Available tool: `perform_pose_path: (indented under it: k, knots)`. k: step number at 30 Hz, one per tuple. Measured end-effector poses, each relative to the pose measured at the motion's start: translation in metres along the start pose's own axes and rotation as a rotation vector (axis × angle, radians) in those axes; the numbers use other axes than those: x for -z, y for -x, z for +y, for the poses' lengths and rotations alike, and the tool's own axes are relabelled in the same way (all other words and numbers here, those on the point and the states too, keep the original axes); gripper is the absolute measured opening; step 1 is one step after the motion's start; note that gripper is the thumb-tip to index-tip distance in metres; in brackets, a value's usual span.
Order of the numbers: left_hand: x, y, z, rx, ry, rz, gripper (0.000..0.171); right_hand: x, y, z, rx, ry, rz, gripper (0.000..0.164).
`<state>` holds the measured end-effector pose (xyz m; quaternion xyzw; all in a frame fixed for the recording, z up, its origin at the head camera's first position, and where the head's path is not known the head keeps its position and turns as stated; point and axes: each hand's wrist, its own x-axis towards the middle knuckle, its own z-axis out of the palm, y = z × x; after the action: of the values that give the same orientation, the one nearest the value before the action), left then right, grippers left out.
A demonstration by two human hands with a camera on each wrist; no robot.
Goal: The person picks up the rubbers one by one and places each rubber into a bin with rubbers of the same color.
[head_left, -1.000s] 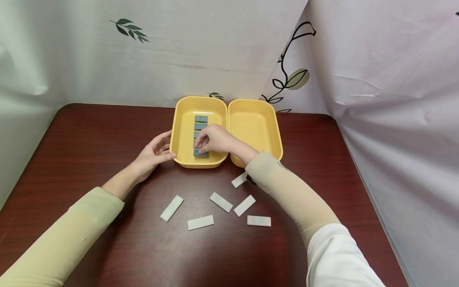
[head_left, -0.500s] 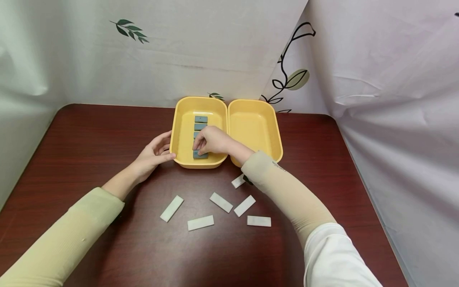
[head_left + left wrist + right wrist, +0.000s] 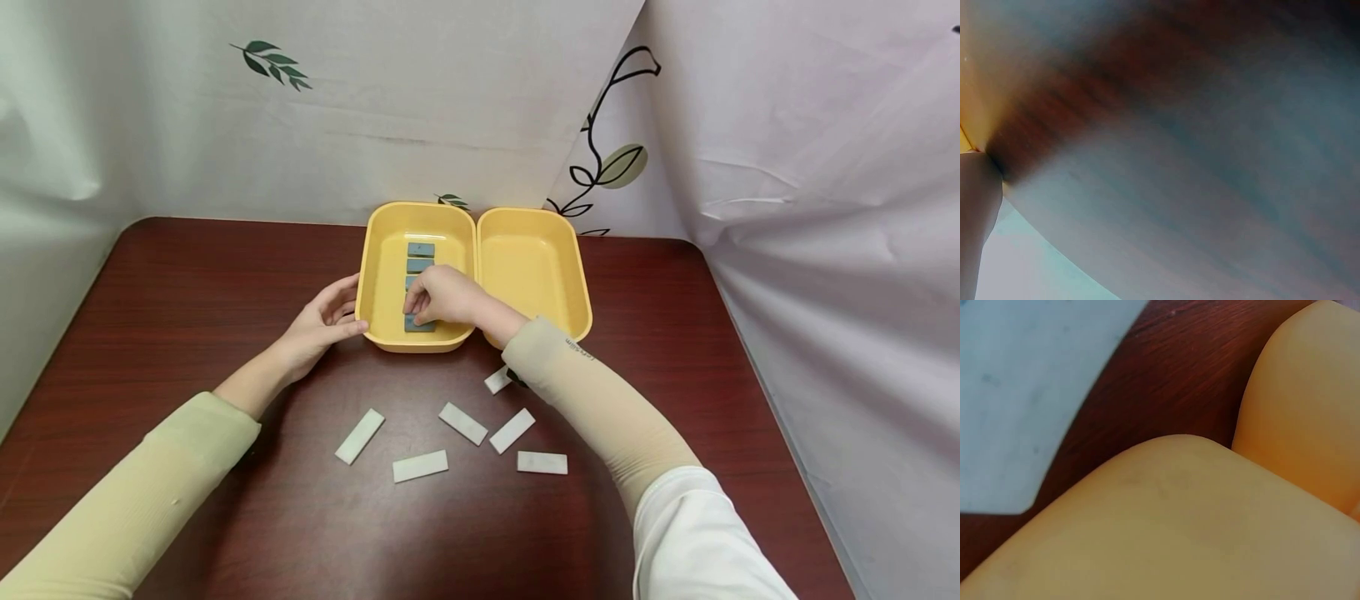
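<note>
A yellow hinged box [image 3: 363, 287] lies opened flat at the back of the table. Its left half holds a column of several blue-grey rectangular tiles [image 3: 420, 265]. My left hand [image 3: 318, 323] grips that half at its near left corner, thumb at the rim and fingers along the outer wall. Inside the same half, my right hand [image 3: 448, 294] pinches the nearest blue-grey tile [image 3: 420, 326] between thumb and fingertips, low over the box floor. The hand partly covers the tiles behind. In the left wrist view, only part of the thumb [image 3: 977, 212] shows, against the yellow wall.
Several white tiles [image 3: 420, 466] lie scattered on the dark red table [image 3: 300, 517] in front of the box. One white tile [image 3: 497, 380] is partly hidden under the right forearm. The right half of the box [image 3: 525, 267] lies beneath the right wrist. White curtains [image 3: 465, 100] stand behind.
My right hand has shifted slightly toward me, and the nearest blue-grey tile has slid a little the same way. My left hand has stayed at the box corner.
</note>
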<state>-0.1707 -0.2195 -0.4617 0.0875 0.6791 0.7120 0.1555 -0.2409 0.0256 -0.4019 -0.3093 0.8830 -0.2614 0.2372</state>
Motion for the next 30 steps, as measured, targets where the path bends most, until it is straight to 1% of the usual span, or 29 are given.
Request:
perform_pose_path:
  k: [9, 15, 23, 30]
  knots:
    - [0.0008, 0.0, -0.0007, 0.004, 0.0, 0.001, 0.08, -0.0016, -0.0018, 0.0019, 0.015, 0.058, 0.016, 0.012]
    - [0.0009, -0.0005, -0.001, 0.004, -0.002, 0.002, 0.08, -0.0018, -0.002, 0.0018, 0.002, 0.08, 0.014, 0.012]
    - [0.0007, -0.0002, -0.0004, 0.013, -0.005, 0.005, 0.08, -0.0019, -0.0016, 0.0018, -0.003, 0.104, 0.003, 0.016]
    - [0.0006, -0.0002, -0.0005, 0.012, -0.006, 0.005, 0.08, -0.0021, -0.0008, 0.0018, 0.017, 0.121, -0.007, 0.022]
